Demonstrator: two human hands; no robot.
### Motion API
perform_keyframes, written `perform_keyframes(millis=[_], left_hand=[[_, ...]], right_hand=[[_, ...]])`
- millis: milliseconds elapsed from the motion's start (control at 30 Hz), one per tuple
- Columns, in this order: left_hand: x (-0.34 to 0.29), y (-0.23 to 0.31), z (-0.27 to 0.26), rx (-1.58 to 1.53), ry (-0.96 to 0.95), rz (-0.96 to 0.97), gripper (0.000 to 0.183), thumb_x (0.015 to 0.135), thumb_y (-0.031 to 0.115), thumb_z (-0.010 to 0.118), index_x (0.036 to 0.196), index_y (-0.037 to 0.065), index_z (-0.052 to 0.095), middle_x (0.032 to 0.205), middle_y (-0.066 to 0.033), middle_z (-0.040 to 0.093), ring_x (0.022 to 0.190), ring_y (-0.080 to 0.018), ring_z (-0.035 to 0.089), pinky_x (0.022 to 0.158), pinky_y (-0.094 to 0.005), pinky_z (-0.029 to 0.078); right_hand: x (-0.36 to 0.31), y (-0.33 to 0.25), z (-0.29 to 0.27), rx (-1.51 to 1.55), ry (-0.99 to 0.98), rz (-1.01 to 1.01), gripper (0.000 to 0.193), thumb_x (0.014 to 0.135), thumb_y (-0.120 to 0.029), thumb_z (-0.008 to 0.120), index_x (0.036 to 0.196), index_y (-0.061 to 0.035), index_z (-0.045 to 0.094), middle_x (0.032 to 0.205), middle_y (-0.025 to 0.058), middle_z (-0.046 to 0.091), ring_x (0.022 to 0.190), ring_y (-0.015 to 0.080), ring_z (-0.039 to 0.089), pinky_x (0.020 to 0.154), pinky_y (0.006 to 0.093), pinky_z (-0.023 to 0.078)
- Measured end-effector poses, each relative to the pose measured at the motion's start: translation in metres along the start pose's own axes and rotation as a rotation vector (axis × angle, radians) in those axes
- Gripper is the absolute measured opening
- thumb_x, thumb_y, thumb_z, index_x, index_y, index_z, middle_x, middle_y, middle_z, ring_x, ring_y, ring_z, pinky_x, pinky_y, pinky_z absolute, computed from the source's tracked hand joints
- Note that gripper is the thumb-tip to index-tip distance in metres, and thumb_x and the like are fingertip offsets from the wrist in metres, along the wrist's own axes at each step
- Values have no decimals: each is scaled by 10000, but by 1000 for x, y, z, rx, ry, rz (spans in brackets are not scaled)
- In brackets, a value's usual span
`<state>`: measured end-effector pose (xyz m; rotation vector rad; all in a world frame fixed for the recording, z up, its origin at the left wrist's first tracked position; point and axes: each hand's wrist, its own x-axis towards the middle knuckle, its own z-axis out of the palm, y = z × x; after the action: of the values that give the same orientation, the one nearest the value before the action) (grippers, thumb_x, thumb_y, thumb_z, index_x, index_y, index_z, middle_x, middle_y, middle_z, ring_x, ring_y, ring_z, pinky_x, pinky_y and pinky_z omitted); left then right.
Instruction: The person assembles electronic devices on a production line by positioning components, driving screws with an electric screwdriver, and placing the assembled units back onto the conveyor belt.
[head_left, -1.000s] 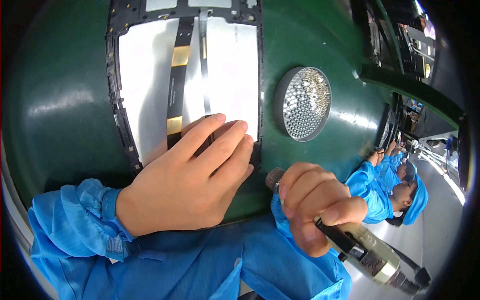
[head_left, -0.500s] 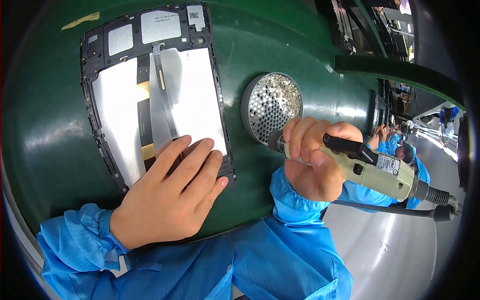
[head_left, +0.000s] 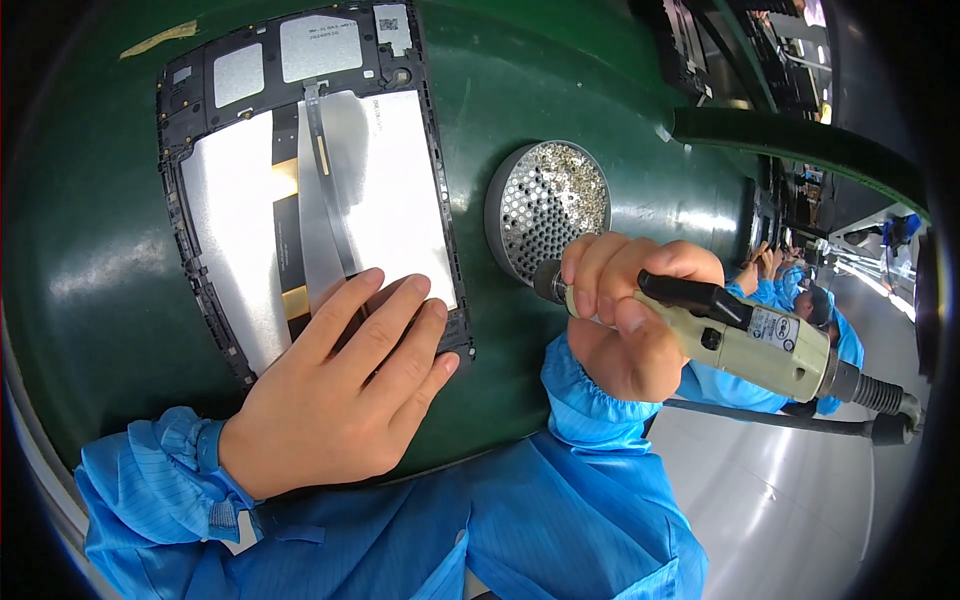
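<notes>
My left hand [head_left: 340, 385] lies with fingers stretched over the near end of a tablet chassis [head_left: 400, 190], a black frame with silver panels and a dark flat cable [head_left: 327, 170] down its middle. In my right hand [head_left: 640, 310] is a beige electric screwdriver [head_left: 730, 345] with a black lever, my fingers wrapped round its front part. Its nose points left, at the near rim of a round grey screw tray [head_left: 497, 210]. Small silver screws [head_left: 570, 180] are heaped at the tray's far right and sit in several of its holes. The driver's tip is hidden.
A green mat [head_left: 90, 250] covers the bench. A scrap of yellowish tape [head_left: 160, 39] lies at the far left. A dark green bar [head_left: 790, 140] juts in at the right. Beyond the bench edge, co-workers in blue [head_left: 840, 340] sit farther along the line.
The view has shifted slightly. My left hand stays on the chassis, and my right hand still holds the electric screwdriver by the tray, with hardly any movement.
</notes>
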<state>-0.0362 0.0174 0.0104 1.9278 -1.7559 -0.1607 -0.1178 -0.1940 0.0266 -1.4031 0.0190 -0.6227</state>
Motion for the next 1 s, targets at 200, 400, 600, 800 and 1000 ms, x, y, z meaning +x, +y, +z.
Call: perform_keyframes(millis=[200,400,600,800,1000], left_hand=[[-1,0,0,-24,28,-9,230,769,115,645,982,36,683,1130,-227,611,1143,-381,551,1001,-540,402],[-9,0,-2,21,19,42,210,756,90,647,940,-3,683,1114,-241,622,1128,-381,564,1011,-516,411],[-17,-7,6,-5,113,76,179,734,67,679,891,-18,689,1081,-233,639,1092,-372,592,979,-496,457],[-18,-9,4,-74,205,97,95,717,63,693,766,-18,685,991,-223,664,1023,-365,627,927,-488,498],[-20,-10,8,-83,232,81,69,702,58,691,724,-5,675,967,-213,670,1008,-359,633,913,-478,507]], right_hand=[[-1,-2,1,-140,-86,14,388,758,-68,501,1144,-47,471,674,68,481,595,195,476,617,394,415],[3,-19,1,-77,-38,-117,381,808,-101,589,1164,-60,460,627,68,492,549,195,491,568,375,409],[-7,-40,16,-64,-283,-71,403,757,-16,613,1117,-78,442,630,48,516,540,201,530,524,378,449],[-24,-30,57,-57,-248,-23,298,829,-87,615,1084,-103,460,636,25,526,533,155,532,506,306,438],[-29,-21,62,-38,-252,-17,292,829,-79,622,1070,-93,457,631,23,523,519,156,529,501,309,439]])
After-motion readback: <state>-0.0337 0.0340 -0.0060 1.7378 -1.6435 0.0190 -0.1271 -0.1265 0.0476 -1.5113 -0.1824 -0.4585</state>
